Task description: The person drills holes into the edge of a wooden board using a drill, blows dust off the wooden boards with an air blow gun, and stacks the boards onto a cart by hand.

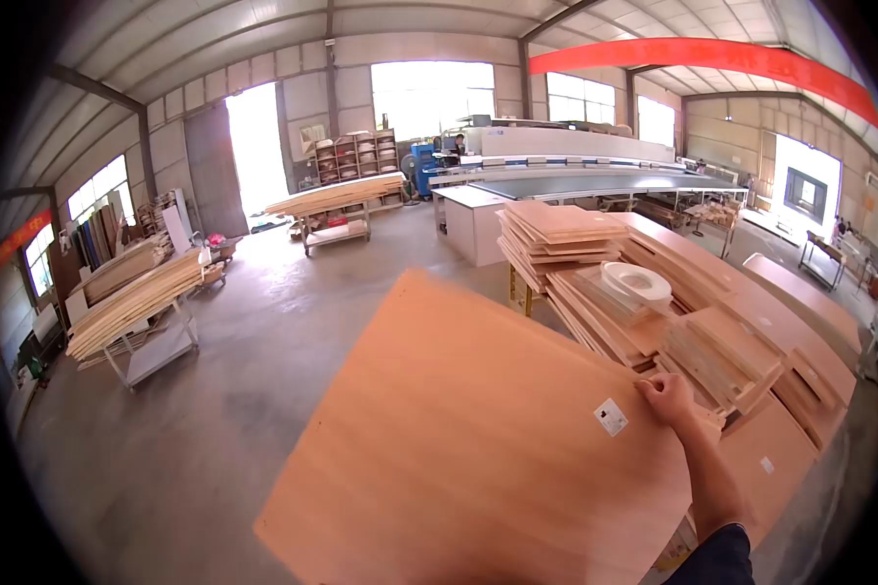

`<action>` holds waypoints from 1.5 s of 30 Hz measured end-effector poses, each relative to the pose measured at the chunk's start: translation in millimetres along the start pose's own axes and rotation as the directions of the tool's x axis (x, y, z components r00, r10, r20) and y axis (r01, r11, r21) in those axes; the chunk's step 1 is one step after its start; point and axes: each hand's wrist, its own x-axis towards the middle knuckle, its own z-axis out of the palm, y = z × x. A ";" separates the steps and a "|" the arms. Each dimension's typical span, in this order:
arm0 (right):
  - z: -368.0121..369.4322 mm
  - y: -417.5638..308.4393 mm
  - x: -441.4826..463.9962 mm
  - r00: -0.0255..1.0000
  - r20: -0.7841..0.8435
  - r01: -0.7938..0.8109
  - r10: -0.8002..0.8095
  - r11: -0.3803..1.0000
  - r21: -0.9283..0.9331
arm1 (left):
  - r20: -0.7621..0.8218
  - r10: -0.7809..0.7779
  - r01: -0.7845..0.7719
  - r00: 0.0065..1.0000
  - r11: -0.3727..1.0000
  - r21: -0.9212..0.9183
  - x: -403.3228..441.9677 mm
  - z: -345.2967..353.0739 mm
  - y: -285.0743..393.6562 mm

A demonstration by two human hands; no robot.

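The right hand [665,398] grips a large wood-toned panel [488,429] by its right-hand edge, fingers curled closed over it. The left hand is out of view, so I cannot tell its state. The panel is tilted in front of the person, beside a low pile of boards [780,429], with 1 small white label [611,417] near the gripped edge.

At the pile's far left corner rises a stack of smaller boards [556,234], and a yellow leg [520,291] shows beneath that corner. Just nearer, along the left edge, a white roll [636,285] lies flat on more boards.

The smooth grey concrete floor [244,390] carries 2 trolleys: 1 at left [161,356], loaded with long pale strips, and 1 farther back [338,232], also stacked with pale lengths. Behind stand a filled shelf unit [359,156] and a long machine [585,146] with a dark, flat bed. Bright windows [432,93] and a doorway [256,144] light the hall; a red banner [702,57] spans the upper right.
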 end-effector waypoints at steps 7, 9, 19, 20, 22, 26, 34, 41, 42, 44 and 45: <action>146.9 -75.4 156.7 0.953 -0.297 -0.074 0.067 0.997 -0.015 | -0.224 0.143 -0.100 0.964 0.976 0.195 313.7 162.6 123.7; 164.8 -83.2 198.5 0.936 -0.343 -0.103 0.074 0.993 -0.065 | -0.136 0.134 -0.099 0.982 0.967 0.234 387.2 242.8 144.5; 276.7 -21.0 500.4 0.863 -0.437 -0.290 0.253 0.957 -0.019 | -0.114 0.038 0.014 0.993 0.904 0.427 819.1 518.7 150.5; 283.1 -22.1 533.1 0.856 -0.433 -0.364 0.284 0.925 -0.113 | -0.071 0.020 0.014 0.997 0.896 0.444 858.3 541.8 145.3; 320.8 -19.2 606.4 0.851 -0.467 -0.309 0.241 0.948 -0.073 | -0.013 -0.045 0.046 0.999 0.865 0.499 936.2 576.5 153.4; 349.9 -20.1 721.3 0.823 -0.422 -0.453 0.381 0.888 -0.082 | 0.081 -0.095 0.041 0.992 0.862 0.506 1019.5 689.6 142.4; 424.5 -23.6 941.3 0.750 -0.380 -0.607 0.542 0.792 -0.068 | 0.147 -0.058 -0.041 0.988 0.804 0.593 1269.4 835.0 79.6; 465.8 46.7 1116.5 0.706 -0.435 -0.663 0.559 0.738 -0.127 | 0.159 -0.246 0.100 0.956 0.784 0.613 1462.4 973.9 10.1; 468.8 53.9 1144.7 0.705 -0.447 -0.660 0.551 0.741 -0.127 | 0.144 -0.243 0.106 0.959 0.781 0.616 1487.6 989.4 -2.6; 482.2 71.2 1206.5 0.703 -0.468 -0.653 0.536 0.747 -0.125 | 0.143 -0.224 0.087 0.964 0.773 0.628 1544.8 1024.6 -32.3; 486.3 82.1 1239.7 0.706 -0.452 -0.655 0.545 0.745 -0.125 | 0.149 -0.207 0.066 0.967 0.768 0.637 1568.7 1043.2 -51.8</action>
